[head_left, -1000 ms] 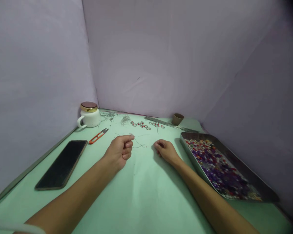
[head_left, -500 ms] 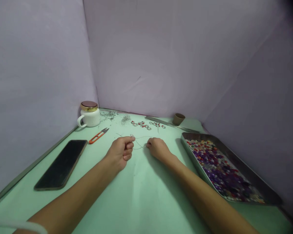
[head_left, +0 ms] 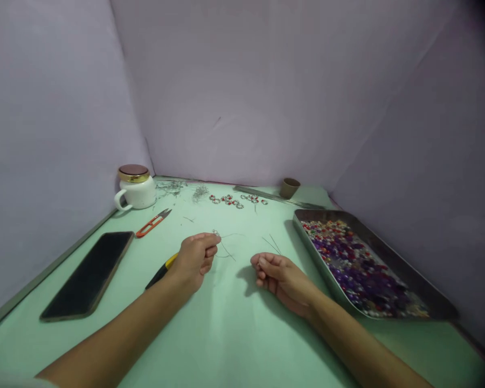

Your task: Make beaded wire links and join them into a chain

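A phone (head_left: pixel 87 276) is lying near the table's (head_left: pixel 234 334) left edge; the left hand (head_left: pixel 192 261) is pinching beaded wire (head_left: pixel 215 232) midway between side edges; the right hand (head_left: pixel 285 276) is curling apart, its hold unclear; a tray (head_left: pixel 398 272) is sitting near the right edge

Dim, soft shadows, dark top-right corner

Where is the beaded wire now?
In the head view, the beaded wire is left of centre, held in the left hand, below the red-beaded rings.
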Demonstrator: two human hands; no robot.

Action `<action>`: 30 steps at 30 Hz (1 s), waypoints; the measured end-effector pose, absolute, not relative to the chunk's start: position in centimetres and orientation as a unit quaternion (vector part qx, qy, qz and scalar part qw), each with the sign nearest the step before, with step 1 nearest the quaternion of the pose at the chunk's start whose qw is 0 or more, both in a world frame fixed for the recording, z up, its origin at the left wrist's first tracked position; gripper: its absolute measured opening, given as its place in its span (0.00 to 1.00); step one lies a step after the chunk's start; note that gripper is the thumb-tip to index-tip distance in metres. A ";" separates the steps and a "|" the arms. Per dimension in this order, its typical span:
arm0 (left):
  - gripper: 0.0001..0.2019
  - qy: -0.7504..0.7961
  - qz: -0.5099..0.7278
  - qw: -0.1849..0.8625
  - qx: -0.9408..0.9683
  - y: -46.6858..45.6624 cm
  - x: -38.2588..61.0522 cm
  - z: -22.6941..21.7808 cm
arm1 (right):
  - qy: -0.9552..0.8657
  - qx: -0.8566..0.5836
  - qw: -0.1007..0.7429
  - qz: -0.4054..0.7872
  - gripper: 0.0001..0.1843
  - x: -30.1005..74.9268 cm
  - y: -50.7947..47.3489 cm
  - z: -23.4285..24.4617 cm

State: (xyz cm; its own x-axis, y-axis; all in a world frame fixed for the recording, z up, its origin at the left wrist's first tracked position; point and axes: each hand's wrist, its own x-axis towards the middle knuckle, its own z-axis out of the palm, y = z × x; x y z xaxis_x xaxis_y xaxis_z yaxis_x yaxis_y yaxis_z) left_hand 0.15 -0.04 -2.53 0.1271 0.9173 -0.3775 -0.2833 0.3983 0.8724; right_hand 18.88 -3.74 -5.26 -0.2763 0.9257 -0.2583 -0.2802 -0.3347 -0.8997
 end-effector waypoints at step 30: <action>0.06 0.507 0.482 0.522 0.488 -3.1 2.3 -1.7 | -0.215 -0.370 0.460 0.778 0.12 17.0 -6.2 -5.4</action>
